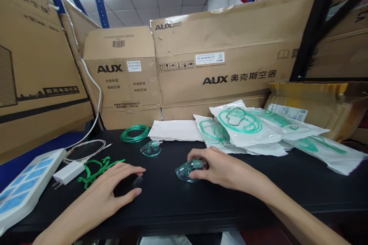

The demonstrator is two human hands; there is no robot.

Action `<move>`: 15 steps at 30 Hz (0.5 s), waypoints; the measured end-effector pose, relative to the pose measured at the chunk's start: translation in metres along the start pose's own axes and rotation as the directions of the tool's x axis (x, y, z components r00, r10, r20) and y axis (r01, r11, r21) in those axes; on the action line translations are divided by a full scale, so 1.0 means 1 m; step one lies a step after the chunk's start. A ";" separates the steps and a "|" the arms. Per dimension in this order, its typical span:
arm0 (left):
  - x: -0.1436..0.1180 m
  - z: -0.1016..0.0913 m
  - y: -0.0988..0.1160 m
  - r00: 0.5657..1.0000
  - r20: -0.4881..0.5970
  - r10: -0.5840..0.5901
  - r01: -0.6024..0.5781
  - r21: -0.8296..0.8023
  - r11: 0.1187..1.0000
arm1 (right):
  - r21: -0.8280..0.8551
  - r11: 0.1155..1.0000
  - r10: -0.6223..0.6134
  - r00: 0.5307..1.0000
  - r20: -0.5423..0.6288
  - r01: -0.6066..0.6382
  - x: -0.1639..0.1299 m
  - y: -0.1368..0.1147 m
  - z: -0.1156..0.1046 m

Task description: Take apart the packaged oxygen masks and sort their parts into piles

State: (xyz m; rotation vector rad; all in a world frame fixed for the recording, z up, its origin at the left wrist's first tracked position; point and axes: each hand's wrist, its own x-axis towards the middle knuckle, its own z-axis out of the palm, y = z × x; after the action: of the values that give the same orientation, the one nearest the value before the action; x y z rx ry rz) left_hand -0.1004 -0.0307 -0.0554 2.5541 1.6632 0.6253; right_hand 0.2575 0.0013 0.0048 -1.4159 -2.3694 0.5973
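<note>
My right hand (214, 166) grips a small clear green oxygen mask (184, 171) by its connector end, low over the black table. My left hand (116, 183) is open, thumb and fingers apart, at the table's left. Between its fingertips shows a thin clear strip (138, 180); whether the fingers touch it I cannot tell. A second clear mask (151, 148) lies farther back, between the hands. Behind my left hand is a bundle of green elastic strap (96, 170). Coiled green tubing (134, 133) rests at the back.
Bagged mask sets (244, 126) are piled at the back right, beside a white packet (176, 130). A power strip (28, 183), a white charger (69, 172) and cables occupy the left. Cardboard boxes (184, 95) wall the back; a brown package (313, 103) stands right.
</note>
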 end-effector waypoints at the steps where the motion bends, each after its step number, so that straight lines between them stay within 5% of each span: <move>1: -0.003 0.000 -0.002 1.000 0.010 -0.009 0.009 0.005 1.000 | -0.010 1.000 -0.017 1.000 0.001 0.017 0.002 0.000 -0.002; 6: 0.005 -0.007 0.004 1.000 0.010 -0.010 0.010 0.013 1.000 | -0.085 0.990 -0.120 0.987 -0.105 0.111 0.027 -0.003 -0.012; 12: 0.072 -0.016 0.008 0.998 -0.059 0.010 -0.004 0.092 0.996 | -0.136 0.970 -0.224 0.962 -0.157 0.204 0.081 -0.011 -0.012; 15: 0.102 -0.018 0.002 1.000 -0.001 -0.028 0.028 0.128 0.991 | -0.136 0.959 -0.271 0.950 -0.157 0.251 0.104 -0.015 -0.004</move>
State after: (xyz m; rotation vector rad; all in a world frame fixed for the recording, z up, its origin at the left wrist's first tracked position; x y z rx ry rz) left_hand -0.0690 0.0552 -0.0066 2.6105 1.7911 0.5326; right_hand 0.2003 0.0877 0.0221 -1.1179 -2.4246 0.2596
